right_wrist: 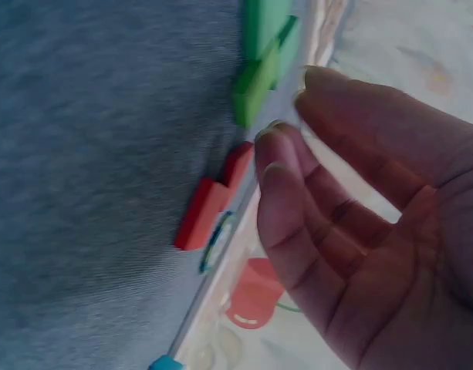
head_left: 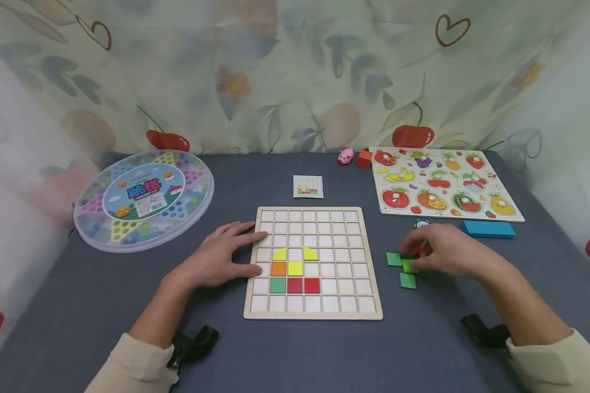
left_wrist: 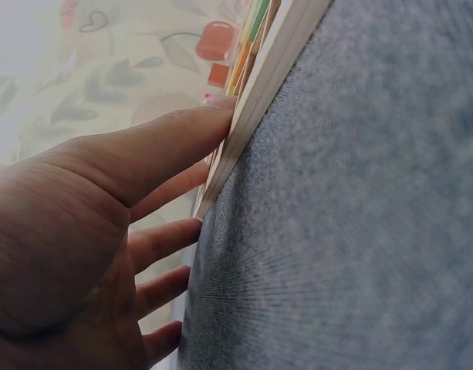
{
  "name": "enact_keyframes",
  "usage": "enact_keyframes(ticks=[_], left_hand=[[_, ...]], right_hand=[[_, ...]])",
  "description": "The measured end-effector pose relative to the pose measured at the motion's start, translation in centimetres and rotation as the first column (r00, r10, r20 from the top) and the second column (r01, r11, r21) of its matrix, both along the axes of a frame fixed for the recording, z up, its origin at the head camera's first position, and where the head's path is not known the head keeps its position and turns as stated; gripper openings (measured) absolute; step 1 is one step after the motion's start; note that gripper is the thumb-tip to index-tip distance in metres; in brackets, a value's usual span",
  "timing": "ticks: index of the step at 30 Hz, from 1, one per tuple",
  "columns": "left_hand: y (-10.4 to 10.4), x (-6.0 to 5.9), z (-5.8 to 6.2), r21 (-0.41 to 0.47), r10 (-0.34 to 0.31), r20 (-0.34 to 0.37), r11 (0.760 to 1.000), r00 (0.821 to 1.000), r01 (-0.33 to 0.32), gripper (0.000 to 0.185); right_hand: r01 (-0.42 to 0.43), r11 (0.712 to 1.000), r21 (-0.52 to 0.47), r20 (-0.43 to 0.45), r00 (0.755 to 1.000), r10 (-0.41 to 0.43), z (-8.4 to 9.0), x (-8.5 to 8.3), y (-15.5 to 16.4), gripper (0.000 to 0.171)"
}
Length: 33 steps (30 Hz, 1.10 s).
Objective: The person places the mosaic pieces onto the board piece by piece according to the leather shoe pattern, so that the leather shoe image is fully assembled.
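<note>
A wooden grid board (head_left: 313,316) lies on the table, holding yellow, orange, green and red tiles. My left hand (head_left: 221,254) rests at its left edge, fingers spread, with thumb and fingertips touching the frame; the left wrist view shows the thumb (left_wrist: 174,142) against the board's side. My right hand (head_left: 442,248) hovers over loose green tiles (head_left: 407,281) right of the board. Its fingers are loosely bent, and a gap shows between thumb and fingertips (right_wrist: 278,150) in the right wrist view. Red blocks (right_wrist: 201,214) lie close by, partly hidden by that hand in the head view.
A small pattern card (head_left: 307,186) lies behind the board. A round game box (head_left: 196,204) sits at left. At right are a fruit puzzle board (head_left: 418,180) and a blue block (head_left: 489,229). A pink pig figure (head_left: 346,156) and an orange cube (head_left: 365,159) stand at the back.
</note>
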<state>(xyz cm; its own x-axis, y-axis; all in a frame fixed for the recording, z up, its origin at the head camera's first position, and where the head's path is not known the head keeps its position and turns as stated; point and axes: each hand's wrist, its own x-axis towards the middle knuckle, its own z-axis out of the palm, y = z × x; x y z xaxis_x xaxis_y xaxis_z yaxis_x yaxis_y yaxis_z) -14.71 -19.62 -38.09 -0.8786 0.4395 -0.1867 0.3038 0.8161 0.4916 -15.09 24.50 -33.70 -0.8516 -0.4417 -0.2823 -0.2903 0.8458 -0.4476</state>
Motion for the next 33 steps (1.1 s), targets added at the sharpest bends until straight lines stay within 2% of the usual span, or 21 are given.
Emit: enact_keyframes(ticks=[6,11,14,20,27,33], left_hand=[[0.0,0.1,-0.1,0.007,0.003,0.005,1.0,1.0,-0.003,0.077],[0.0,0.2,0.0,0.01,0.01,0.013,1.0,1.0,-0.011,0.077],[0.0,0.2,0.1,0.012,0.012,0.015,1.0,1.0,-0.012,0.077],[0.0,0.1,0.1,0.004,0.018,0.017,1.0,1.0,-0.018,0.077],[-0.1,0.0,-0.1,0.003,0.016,0.014,1.0,1.0,-0.016,0.077],[-0.1,0.1,0.0,0.016,0.003,0.004,1.0,1.0,-0.003,0.076]], right_hand=[[-0.003,0.999,0.036,-0.005,1.0,0.003,-1.2,0.1,0.4,0.022],[0.021,0.999,0.024,0.001,1.0,-0.021,-1.0,0.0,0.4,0.023],[0.051,0.999,-0.006,0.013,0.999,-0.051,-0.4,-0.2,0.4,0.023],[0.086,0.987,-0.137,0.047,0.996,-0.08,0.9,-0.2,-1.2,0.027],[0.026,0.965,-0.26,0.13,0.992,0.008,1.0,-0.3,-5.9,0.021],[-0.074,0.955,-0.288,0.167,0.978,0.126,0.0,0.0,-9.8,0.01]])
